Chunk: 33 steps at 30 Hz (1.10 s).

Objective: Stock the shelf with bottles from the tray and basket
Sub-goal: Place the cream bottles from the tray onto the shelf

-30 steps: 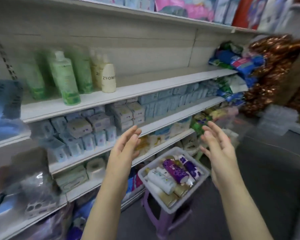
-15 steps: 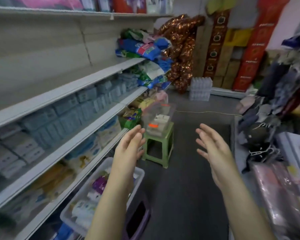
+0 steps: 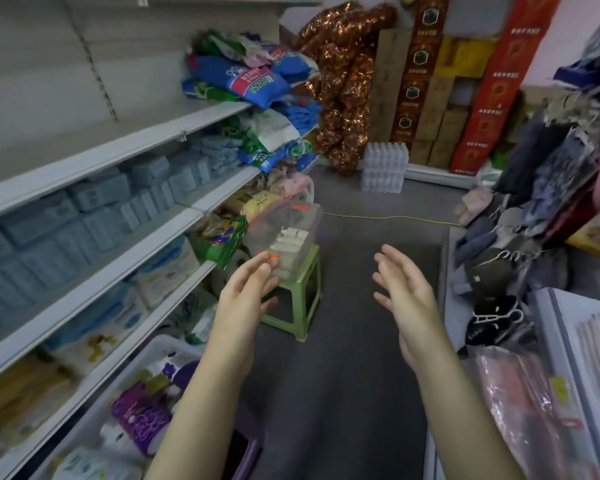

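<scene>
Both my hands are raised in front of me, fingers straight, holding nothing. My left hand (image 3: 245, 299) hovers in front of a clear basket (image 3: 305, 233) with orange clips that stands on a green stool (image 3: 302, 299) and holds white bottles (image 3: 291, 237). My right hand (image 3: 404, 292) is over the grey floor, well right of the stool. At the lower left a white tray (image 3: 160, 344) on a purple stool (image 3: 253, 455) holds purple (image 3: 141, 419) and white bottles (image 3: 115, 436), partly hidden by my left forearm. The white shelf (image 3: 118, 143) runs along the left.
The lower shelves carry blue tissue packs (image 3: 94, 206) and boxed goods. Blue and green bags (image 3: 250, 81) are piled at the shelf's far end. Water bottle packs (image 3: 383, 168) and stacked cartons stand at the back. Clothes and slippers (image 3: 499, 244) fill the right side, beside a grey floor aisle.
My view has swung right, away from the shelf with green bottles, down the aisle to the basket on the green stool. Both hands stay raised and empty.
</scene>
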Motion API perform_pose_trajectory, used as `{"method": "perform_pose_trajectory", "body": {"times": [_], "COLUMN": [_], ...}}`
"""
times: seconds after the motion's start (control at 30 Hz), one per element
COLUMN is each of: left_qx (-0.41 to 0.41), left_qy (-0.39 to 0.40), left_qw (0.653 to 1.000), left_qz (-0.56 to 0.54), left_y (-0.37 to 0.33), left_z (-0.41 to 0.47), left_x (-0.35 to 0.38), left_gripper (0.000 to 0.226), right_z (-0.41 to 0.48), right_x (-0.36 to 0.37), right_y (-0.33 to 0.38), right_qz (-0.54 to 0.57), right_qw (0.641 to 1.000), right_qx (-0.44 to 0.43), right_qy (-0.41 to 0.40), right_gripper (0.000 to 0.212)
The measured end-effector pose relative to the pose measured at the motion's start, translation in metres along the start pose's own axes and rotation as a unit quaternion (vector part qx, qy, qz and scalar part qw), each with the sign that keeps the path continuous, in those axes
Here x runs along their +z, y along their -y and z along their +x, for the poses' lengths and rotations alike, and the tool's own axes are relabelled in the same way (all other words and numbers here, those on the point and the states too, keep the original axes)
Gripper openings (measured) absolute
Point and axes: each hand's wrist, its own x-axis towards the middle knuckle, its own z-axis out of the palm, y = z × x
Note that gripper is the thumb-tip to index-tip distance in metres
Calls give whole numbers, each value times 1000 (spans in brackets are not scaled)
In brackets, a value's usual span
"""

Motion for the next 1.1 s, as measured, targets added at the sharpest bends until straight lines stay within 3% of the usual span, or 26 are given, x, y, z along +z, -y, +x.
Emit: {"method": "perform_pose_trajectory", "body": {"times": [0.33, 0.63, 0.73, 1.0, 1.1], "left_qx": [-34, -135, -154, -208, -222], "left_qy": [-24, -82, -92, -198, -246], "left_qw": [999, 987, 984, 958, 943], "left_qz": [-34, -7, 2, 14, 21], "left_y": [33, 64, 78, 146, 159], "left_z": [173, 315, 349, 461, 491], "left_x": [32, 39, 41, 61, 76], "left_gripper": [25, 28, 19, 18, 26], "right_z": [168, 309, 351, 500, 554], "right_x": [52, 85, 94, 132, 144], "right_y": [-43, -70, -89, -176, -200], "right_qz": [-15, -60, -75, -157, -192], "right_qw": [999, 993, 989, 950, 923], "right_qx": [37, 93, 117, 200, 231], "right_qy": [22, 40, 54, 181, 242], "right_gripper": [23, 18, 17, 11, 21]}}
